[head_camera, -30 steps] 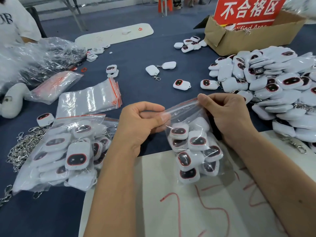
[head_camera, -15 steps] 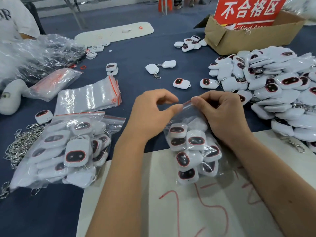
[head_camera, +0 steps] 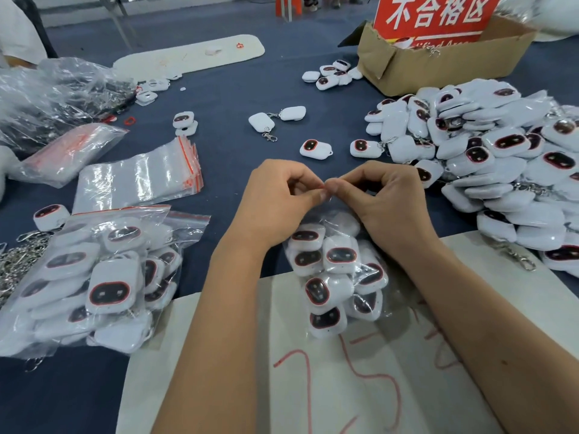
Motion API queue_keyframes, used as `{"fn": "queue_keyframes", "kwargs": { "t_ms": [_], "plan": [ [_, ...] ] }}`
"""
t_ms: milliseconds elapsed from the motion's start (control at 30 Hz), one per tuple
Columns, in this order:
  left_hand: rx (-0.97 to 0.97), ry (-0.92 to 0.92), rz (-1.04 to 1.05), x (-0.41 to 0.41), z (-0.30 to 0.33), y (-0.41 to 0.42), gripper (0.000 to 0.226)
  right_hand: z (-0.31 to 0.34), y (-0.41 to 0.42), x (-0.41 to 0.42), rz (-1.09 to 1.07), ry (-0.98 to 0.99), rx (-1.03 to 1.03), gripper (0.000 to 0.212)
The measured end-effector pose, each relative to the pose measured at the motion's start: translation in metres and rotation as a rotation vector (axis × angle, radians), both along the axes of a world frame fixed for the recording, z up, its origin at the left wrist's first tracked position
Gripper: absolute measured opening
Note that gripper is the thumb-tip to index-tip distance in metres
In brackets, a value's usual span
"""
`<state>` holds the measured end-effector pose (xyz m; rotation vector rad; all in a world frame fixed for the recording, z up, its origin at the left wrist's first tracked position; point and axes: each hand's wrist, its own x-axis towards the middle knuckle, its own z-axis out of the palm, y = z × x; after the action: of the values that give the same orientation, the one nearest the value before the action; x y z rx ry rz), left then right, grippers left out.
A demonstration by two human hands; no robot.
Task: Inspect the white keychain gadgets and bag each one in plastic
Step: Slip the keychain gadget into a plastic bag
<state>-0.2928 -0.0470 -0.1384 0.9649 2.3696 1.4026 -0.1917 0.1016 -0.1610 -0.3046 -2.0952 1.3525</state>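
On a dark blue table cover (head_camera: 225,98), which fills most of the view, lies a white sheet (head_camera: 360,386) with red handwritten strokes near the bottom edge. Behind the table a grey floor and metal legs can be seen, and a person's white sleeve (head_camera: 15,29) at the far left is cut off by the frame. Both hands meet over the middle: the left hand (head_camera: 275,198) and the right hand (head_camera: 385,195) each pinch the top edge of a clear plastic bag (head_camera: 336,277) between thumb and fingers, their fingertips touching. This bag, resting partly on the sheet, holds several white keychain gadgets (rounded, glossy, each with a dark oval window ringed in red); how many exactly is hard to count through the wrinkled film. Left of it lies a larger filled bag (head_camera: 94,277), and beyond that a stack of empty zip bags (head_camera: 138,180) with red seal strips. A big loose pile of gadgets (head_camera: 501,170) covers the right side and runs out of the picture. A torn cardboard box (head_camera: 438,64) with a red sign (head_camera: 435,17) stands behind the pile, the sign's top cropped. Metal chains (head_camera: 18,261) glitter at the left edge.
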Motion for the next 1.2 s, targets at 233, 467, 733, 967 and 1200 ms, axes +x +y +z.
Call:
{"fn": "queue_keyframes", "kwargs": {
  "t_ms": [233,467,733,967,1200],
  "plan": [
    [0.063,-0.008,-0.022,-0.0032,-0.0012,-0.0031,0.010,0.0004,0.0005,0.0001,0.067,-0.022,-0.014,0.006],
    [0.042,0.030,0.000,-0.0032,-0.0027,-0.0042,0.009,0.0009,0.0007,-0.0006,0.102,-0.079,0.011,0.005],
    [-0.016,0.077,-0.026,-0.0003,-0.0010,-0.0033,0.014,0.0005,0.0002,-0.0004,0.110,-0.104,0.005,0.007],
    [0.033,-0.042,0.044,-0.0064,-0.0065,-0.0061,0.010,0.0001,0.0023,-0.0004,0.048,-0.072,-0.060,0.015],
    [0.024,0.012,0.043,-0.0056,-0.0057,-0.0057,0.010,0.0004,0.0020,-0.0008,0.036,-0.076,-0.083,0.019]
  ]
}}
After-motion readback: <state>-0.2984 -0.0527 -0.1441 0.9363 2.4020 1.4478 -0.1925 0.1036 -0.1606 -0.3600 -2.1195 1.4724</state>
